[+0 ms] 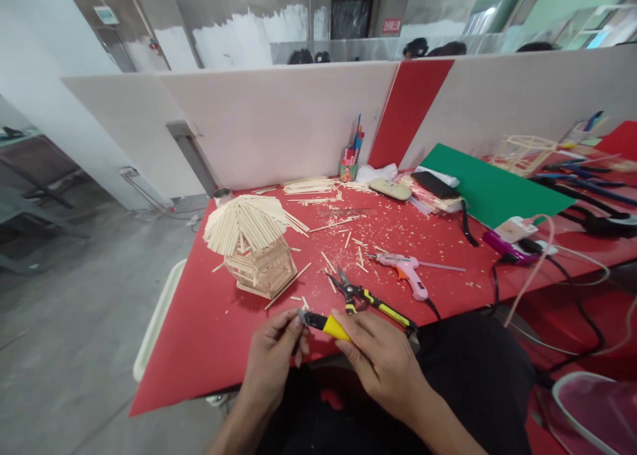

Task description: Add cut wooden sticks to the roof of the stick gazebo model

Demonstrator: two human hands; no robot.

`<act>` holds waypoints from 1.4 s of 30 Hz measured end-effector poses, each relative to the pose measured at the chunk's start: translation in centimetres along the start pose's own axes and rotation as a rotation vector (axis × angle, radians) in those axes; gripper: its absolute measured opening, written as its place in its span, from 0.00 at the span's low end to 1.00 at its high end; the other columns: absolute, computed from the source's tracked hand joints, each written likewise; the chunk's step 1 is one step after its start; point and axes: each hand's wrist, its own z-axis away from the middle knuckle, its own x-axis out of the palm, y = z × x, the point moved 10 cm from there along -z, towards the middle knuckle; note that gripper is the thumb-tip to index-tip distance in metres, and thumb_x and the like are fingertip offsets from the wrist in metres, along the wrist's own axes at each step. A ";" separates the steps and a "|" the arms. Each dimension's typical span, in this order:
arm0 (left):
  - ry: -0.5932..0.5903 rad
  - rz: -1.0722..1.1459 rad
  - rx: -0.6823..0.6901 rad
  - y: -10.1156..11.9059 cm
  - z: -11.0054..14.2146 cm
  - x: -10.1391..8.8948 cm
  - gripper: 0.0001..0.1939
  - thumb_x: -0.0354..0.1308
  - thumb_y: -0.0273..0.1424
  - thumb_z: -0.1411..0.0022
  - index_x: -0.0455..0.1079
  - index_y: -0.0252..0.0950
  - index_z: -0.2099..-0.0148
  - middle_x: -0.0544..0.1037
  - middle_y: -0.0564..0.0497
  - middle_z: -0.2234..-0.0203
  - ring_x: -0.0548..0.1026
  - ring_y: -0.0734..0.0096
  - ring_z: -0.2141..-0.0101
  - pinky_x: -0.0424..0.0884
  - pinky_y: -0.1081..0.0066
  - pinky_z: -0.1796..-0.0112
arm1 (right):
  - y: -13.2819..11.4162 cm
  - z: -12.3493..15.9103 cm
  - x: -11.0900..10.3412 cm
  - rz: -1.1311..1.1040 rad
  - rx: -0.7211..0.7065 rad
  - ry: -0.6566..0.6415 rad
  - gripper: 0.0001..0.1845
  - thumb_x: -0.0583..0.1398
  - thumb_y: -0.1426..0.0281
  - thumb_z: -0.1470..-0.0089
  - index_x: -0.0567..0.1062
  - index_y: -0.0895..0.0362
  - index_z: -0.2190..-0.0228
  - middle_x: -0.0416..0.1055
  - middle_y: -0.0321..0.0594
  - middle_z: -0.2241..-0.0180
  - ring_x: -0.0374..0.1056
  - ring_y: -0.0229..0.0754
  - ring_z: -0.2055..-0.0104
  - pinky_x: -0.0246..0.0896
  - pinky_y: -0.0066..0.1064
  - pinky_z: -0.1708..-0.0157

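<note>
My right hand (pixel 381 349) is closed around a yellow and black utility knife (pixel 334 327), its dark front end pointing left. At that end, the thumb and fingers of my left hand (pixel 275 341) are pinched together; whether they grip the knife's tip or a small piece beside it, I cannot tell. Both hands are just over the table's near edge. Beyond them, to the left, stands a small pavilion model (pixel 259 249) built of thin wooden sticks, with a sloping stick roof. Pruning shears (pixel 371 299) with black and yellow handles lie just past my right hand.
On the red table (pixel 199 349) lie a pink glue gun (pixel 405 269), loose stick offcuts and a stick pile (pixel 309 186). Farther back are a pen holder (pixel 349 166), a glasses case (pixel 389 189) and a green board (pixel 490 186). Cables trail from a power strip (pixel 515 246) at right.
</note>
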 end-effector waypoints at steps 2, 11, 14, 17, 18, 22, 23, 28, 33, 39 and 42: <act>0.009 -0.039 0.020 0.1 0.2 -0.1 0.15 0.66 0.41 0.51 0.73 0.33 0.75 0.68 0.54 0.88 0.62 0.80 0.86 0.57 0.79 0.83 | 0.2 0.3 -0.1 -0.002 -0.005 0.006 0.19 0.54 0.69 0.39 0.69 0.55 0.46 0.71 0.42 0.67 0.68 0.39 0.66 0.65 0.30 0.67; 0.059 -0.067 0.067 1.6 0.8 -0.5 0.15 0.67 0.40 0.53 0.72 0.33 0.77 0.66 0.55 0.89 0.58 0.84 0.88 0.53 0.79 0.84 | -1.9 0.3 -1.2 0.169 -0.155 0.142 0.23 0.58 0.72 0.44 0.69 0.54 0.47 0.70 0.43 0.67 0.65 0.42 0.65 0.58 0.34 0.67; 0.063 -0.026 0.012 1.4 2.2 -1.8 0.16 0.68 0.40 0.55 0.73 0.32 0.77 0.69 0.54 0.87 0.57 0.86 0.88 0.52 0.80 0.84 | 0.0 -0.9 -3.7 0.289 -0.093 0.242 0.15 0.55 0.68 0.41 0.75 0.53 0.54 0.70 0.41 0.72 0.64 0.39 0.71 0.55 0.32 0.71; 0.035 -0.046 -0.135 -0.2 3.6 -3.1 0.18 0.67 0.43 0.53 0.74 0.31 0.75 0.70 0.52 0.87 0.56 0.87 0.90 0.46 0.80 0.86 | 3.8 -1.5 -9.1 0.430 0.131 0.490 0.17 0.51 0.67 0.37 0.78 0.56 0.57 0.65 0.40 0.79 0.58 0.37 0.77 0.51 0.31 0.76; 0.057 -0.035 -0.178 -0.6 3.8 -3.7 0.18 0.67 0.44 0.53 0.74 0.31 0.74 0.70 0.52 0.88 0.54 0.87 0.90 0.44 0.81 0.87 | 4.5 -1.7 -10.1 0.430 0.162 0.514 0.17 0.51 0.68 0.37 0.75 0.58 0.53 0.67 0.43 0.76 0.60 0.38 0.75 0.53 0.32 0.75; 0.076 0.087 -0.112 0.3 2.8 -3.6 0.18 0.71 0.41 0.59 0.74 0.32 0.73 0.72 0.52 0.86 0.63 0.82 0.87 0.56 0.81 0.86 | 1.3 -2.9 -6.6 0.153 -0.068 0.245 0.24 0.57 0.72 0.43 0.66 0.52 0.44 0.72 0.45 0.63 0.67 0.44 0.63 0.62 0.37 0.66; 0.063 0.102 -0.102 0.5 2.4 -3.3 0.17 0.71 0.41 0.58 0.74 0.32 0.73 0.71 0.52 0.86 0.64 0.81 0.86 0.57 0.81 0.86 | 0.0 -2.6 -5.2 0.094 -0.104 0.185 0.26 0.58 0.73 0.44 0.65 0.51 0.44 0.71 0.44 0.63 0.67 0.44 0.64 0.63 0.37 0.66; 0.017 0.148 -0.107 0.4 1.8 -2.1 0.16 0.70 0.39 0.57 0.75 0.31 0.70 0.71 0.53 0.85 0.64 0.81 0.86 0.59 0.82 0.86 | -3.0 -0.5 -0.8 -0.017 -0.092 0.065 0.24 0.57 0.73 0.44 0.67 0.53 0.45 0.71 0.43 0.65 0.68 0.44 0.65 0.65 0.36 0.68; 0.052 0.163 -0.109 0.5 2.2 -2.2 0.19 0.72 0.39 0.60 0.76 0.31 0.69 0.72 0.54 0.86 0.64 0.82 0.87 0.58 0.83 0.86 | -2.5 0.2 -0.5 -0.061 -0.056 0.029 0.21 0.56 0.72 0.43 0.69 0.53 0.47 0.69 0.41 0.68 0.68 0.43 0.67 0.65 0.35 0.69; 0.043 0.081 -0.045 0.5 2.8 -2.4 0.17 0.70 0.40 0.56 0.77 0.31 0.69 0.70 0.54 0.88 0.61 0.84 0.88 0.55 0.82 0.86 | -2.2 0.5 -0.1 -0.090 -0.050 -0.006 0.22 0.55 0.73 0.42 0.68 0.52 0.46 0.69 0.41 0.68 0.66 0.43 0.68 0.63 0.35 0.70; 0.046 0.020 0.002 0.6 3.0 -2.8 0.16 0.68 0.40 0.53 0.77 0.32 0.68 0.71 0.53 0.87 0.60 0.84 0.88 0.53 0.82 0.86 | -3.0 0.9 -0.2 -0.055 -0.090 0.058 0.23 0.56 0.74 0.43 0.68 0.54 0.46 0.69 0.42 0.68 0.65 0.44 0.68 0.61 0.37 0.69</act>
